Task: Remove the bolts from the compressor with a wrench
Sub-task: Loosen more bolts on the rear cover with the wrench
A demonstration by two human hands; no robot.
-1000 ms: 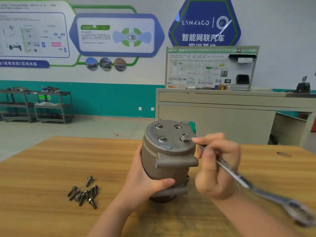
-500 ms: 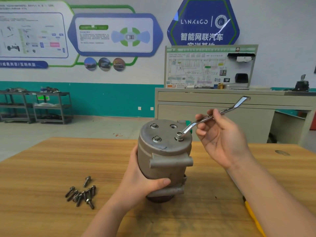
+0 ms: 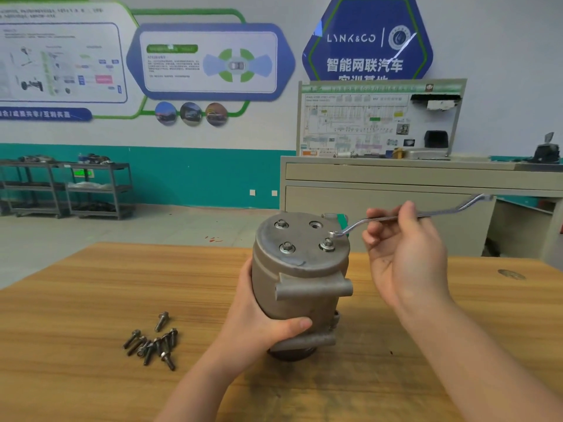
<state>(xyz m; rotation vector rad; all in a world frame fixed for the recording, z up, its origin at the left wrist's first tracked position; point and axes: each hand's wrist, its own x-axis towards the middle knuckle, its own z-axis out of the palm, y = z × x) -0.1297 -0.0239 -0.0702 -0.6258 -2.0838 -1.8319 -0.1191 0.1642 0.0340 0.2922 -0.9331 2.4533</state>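
Compressor (image 3: 300, 284) stood upright on the wooden desk (image 3: 91, 300), near centre, flat end cap facing up. Left hand (image 3: 262, 327) gripped the body from the left, thumb wrapped across the front just above the lower lug. Right hand (image 3: 402, 254) was palm-up to the right of the cap, pinching the wrench (image 3: 426, 213) shank between thumb and fingertips, remaining fingers loosely curled. Wrench ring end sat just above and behind the front-right bolt (image 3: 327, 244), apart from its head as far as I could tell; handle ran up and right, over the grey cabinet (image 3: 380, 202) behind.

Three bolts were seated in the cap: front-right, front-left (image 3: 287, 247), rear-left (image 3: 281, 224). Rear-right hole (image 3: 315, 224) was open, no bolt in it. Green tag (image 3: 342, 222) showed at the rear-right edge of the cap.

Pile of loose bolts (image 3: 154, 344) lay on the desk left of the compressor, well apart from it, one lying slightly off from the rest.
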